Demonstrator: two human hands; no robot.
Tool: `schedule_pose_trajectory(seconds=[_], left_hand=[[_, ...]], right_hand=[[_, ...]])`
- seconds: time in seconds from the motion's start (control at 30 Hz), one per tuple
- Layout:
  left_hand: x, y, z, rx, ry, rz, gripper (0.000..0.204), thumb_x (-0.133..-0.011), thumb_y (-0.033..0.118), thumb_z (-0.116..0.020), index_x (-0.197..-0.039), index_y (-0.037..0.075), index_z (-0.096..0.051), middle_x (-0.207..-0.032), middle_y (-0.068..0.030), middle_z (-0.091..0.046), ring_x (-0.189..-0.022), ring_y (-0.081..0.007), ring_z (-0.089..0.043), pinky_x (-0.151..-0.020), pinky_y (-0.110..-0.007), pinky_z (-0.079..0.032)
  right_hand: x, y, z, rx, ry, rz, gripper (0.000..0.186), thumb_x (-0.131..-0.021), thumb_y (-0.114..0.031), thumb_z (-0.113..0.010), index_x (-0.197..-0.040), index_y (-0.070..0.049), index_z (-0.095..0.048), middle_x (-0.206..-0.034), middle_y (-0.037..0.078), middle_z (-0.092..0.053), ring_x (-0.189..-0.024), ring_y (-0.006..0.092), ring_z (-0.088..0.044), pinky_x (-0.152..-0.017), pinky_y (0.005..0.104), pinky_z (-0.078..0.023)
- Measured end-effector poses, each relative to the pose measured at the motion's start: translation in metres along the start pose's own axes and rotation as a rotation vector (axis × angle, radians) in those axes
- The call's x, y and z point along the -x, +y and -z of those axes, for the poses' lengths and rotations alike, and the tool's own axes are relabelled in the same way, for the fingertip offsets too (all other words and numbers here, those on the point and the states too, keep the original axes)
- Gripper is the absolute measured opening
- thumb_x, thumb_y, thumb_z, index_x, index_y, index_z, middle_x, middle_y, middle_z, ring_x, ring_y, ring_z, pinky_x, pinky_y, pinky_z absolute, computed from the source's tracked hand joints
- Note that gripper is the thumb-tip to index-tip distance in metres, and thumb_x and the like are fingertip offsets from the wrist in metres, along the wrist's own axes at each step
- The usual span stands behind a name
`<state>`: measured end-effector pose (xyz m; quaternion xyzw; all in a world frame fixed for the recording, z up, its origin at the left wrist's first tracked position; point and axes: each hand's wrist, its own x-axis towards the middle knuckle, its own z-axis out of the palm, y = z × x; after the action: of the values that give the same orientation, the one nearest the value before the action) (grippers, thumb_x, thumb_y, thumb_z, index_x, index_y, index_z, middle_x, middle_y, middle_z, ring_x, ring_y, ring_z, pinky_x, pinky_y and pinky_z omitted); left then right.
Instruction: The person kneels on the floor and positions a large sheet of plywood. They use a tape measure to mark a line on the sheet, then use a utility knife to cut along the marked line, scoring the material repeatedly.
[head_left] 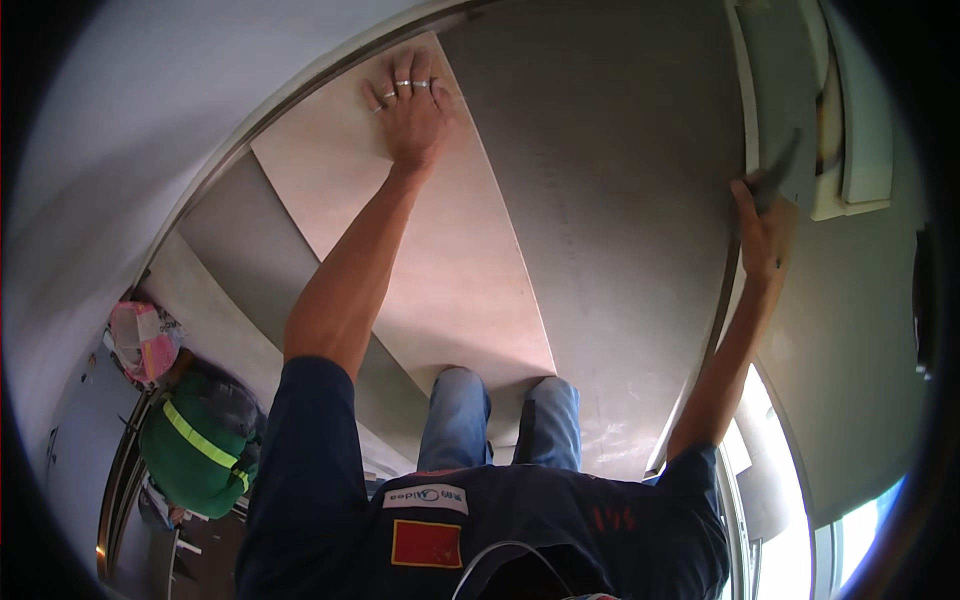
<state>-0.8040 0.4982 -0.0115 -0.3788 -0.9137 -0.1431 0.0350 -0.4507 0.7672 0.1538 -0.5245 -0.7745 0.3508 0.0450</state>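
Observation:
My left hand (pixel 410 110) lies spread on the upper part of a pale beige board (pixel 450 260), with rings on several fingers. The board rests on a grey panel (pixel 590 180), and its lower edge is at my jean-clad knees. At the right, my right hand (pixel 757 225) grips a dark, curved tool (pixel 775 170) near the panel's edge; motion blurs it, so I cannot tell its exact kind.
Pale stepped strips (pixel 862 140) stand at the upper right, beside a greenish panel (pixel 840 360). A green item with a yellow-green band (pixel 195 450) and a pink bag (pixel 143 340) are at the lower left. A pale wall (pixel 110 120) curves along the upper left.

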Motion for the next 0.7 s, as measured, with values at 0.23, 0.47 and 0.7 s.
schedule_pose_trajectory(seconds=[0.23, 0.47, 0.7], left_hand=[[-0.004, 0.001, 0.002, 0.024, 0.015, -0.030, 0.045, -0.093, 0.021, -0.049, -0.137, 0.012, -0.046, -0.143, -0.0052, -0.041, -0.139, -0.0327, -0.031, -0.112, -0.065, -0.015], [-0.003, 0.004, 0.010, -0.006, 0.025, -0.084, 0.048, -0.095, 0.018, -0.046, -0.141, 0.005, -0.044, -0.147, -0.0146, -0.039, -0.140, -0.0367, -0.030, -0.115, -0.062, -0.015], [0.003, 0.012, 0.012, 0.005, -0.025, -0.038, 0.048, -0.097, 0.017, -0.045, -0.143, 0.003, -0.041, -0.148, -0.0175, -0.038, -0.141, -0.0355, -0.029, -0.117, -0.056, -0.016]], right_hand=[[-0.014, -0.001, -0.012, -0.036, 0.100, 0.063, 0.024, -0.094, -0.025, -0.067, -0.103, -0.004, -0.060, -0.090, 0.002, -0.058, -0.086, 0.0111, -0.053, -0.080, 0.0269, -0.043], [0.045, 0.054, -0.070, -0.131, 0.198, -0.137, 0.028, -0.095, -0.029, -0.064, -0.106, -0.004, -0.060, -0.077, 0.005, -0.060, -0.066, 0.0140, -0.056, -0.063, 0.0296, -0.047], [0.271, 0.075, -0.150, -0.403, -0.130, -0.488, 0.029, -0.094, -0.027, -0.065, -0.109, -0.003, -0.058, -0.064, 0.001, -0.051, -0.055, 0.0089, -0.048, -0.051, 0.0274, -0.041]])
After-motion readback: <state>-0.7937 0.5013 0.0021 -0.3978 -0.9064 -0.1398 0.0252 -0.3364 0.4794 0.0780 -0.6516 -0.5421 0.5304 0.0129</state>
